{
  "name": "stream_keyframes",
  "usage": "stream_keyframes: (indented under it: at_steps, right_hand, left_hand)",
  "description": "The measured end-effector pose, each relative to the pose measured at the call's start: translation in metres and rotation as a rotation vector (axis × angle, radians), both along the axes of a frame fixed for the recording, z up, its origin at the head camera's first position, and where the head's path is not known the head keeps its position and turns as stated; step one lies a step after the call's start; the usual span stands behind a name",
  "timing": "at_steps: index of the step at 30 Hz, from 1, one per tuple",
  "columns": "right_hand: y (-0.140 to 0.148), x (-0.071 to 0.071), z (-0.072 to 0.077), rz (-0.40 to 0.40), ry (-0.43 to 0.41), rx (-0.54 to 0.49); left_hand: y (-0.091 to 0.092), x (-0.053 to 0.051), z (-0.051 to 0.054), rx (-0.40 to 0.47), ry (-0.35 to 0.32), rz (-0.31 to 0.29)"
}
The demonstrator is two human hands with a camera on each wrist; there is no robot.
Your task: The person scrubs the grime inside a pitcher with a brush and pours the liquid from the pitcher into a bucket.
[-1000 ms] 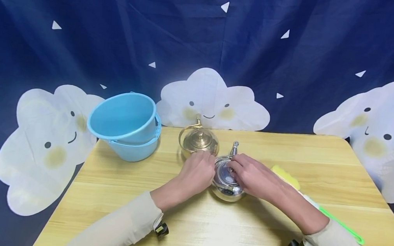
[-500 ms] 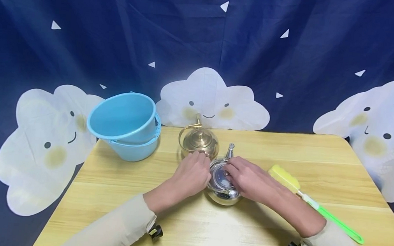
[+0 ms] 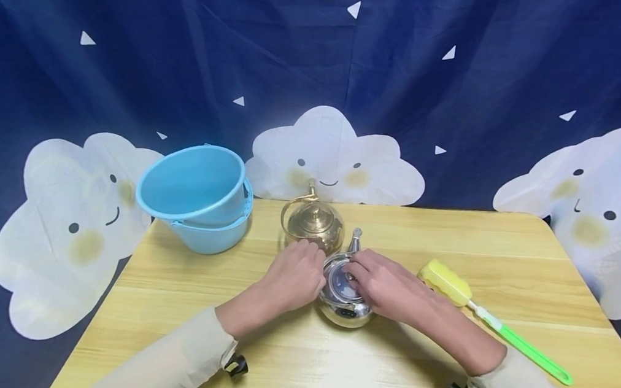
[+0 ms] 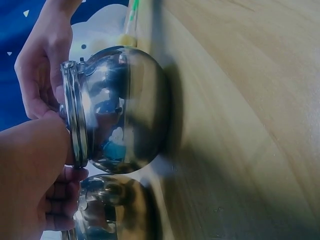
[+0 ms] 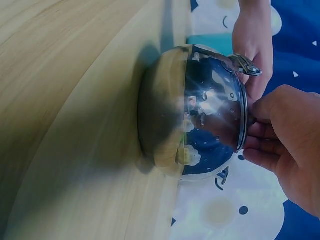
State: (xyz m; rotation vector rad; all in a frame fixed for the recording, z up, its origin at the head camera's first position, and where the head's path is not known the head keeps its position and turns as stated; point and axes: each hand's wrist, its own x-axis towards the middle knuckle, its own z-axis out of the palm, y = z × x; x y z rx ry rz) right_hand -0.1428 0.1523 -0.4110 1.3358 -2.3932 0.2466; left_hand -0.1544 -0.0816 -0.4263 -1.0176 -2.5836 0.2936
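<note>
A shiny silver teapot [image 3: 345,315] stands upright on the table in the head view, its spout pointing away from me. My left hand [image 3: 293,274] grips its handle [image 4: 75,115], which lies folded down along the lid's rim. Over the lid [image 3: 340,286], my right hand [image 3: 385,285] pinches the knob, mostly hidden by the fingers. Just behind the left hand is a gold-coloured teapot [image 3: 316,220] with its own handle tipped to the left; in the left wrist view its body [image 4: 107,207] sits close beside the silver one.
Two stacked light blue buckets [image 3: 212,239] stand at the back left, the upper one tilted. On the right lies a sponge brush [image 3: 503,331] with a yellow head and green handle. A blue curtain [image 3: 301,45] with clouds hangs behind the wooden table [image 3: 451,231].
The silver teapot has shifted left and a little toward me, with both hands moving along on it. More of the sponge brush shows beside the right arm. The gold teapot and buckets stay put.
</note>
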Motion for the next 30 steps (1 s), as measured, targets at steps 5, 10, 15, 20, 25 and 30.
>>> stream_keyframes:
  at_steps: [5,10,15,20,25,30]
  right_hand:
    - [-0.003,0.001,0.0,0.012,-0.009,-0.007]
    - [-0.006,0.002,0.0,0.028,0.003,-0.014]
    - [-0.009,0.003,-0.001,0.041,0.009,-0.012]
    - [-0.01,0.003,0.001,0.042,0.0,-0.002]
    - [-0.011,0.004,0.001,0.042,-0.004,0.005]
    - [-0.012,0.004,0.002,0.041,-0.003,0.012]
  left_hand:
    - [-0.005,0.002,0.001,0.002,0.0,-0.005]
    - [-0.009,0.004,0.0,0.008,-0.01,-0.003]
    - [-0.011,0.006,0.0,0.022,-0.033,0.005]
    - [-0.013,0.006,0.0,0.02,-0.047,0.015]
    - [-0.013,0.007,0.001,0.029,-0.043,0.019]
    - [-0.011,0.007,0.0,0.045,-0.053,0.027]
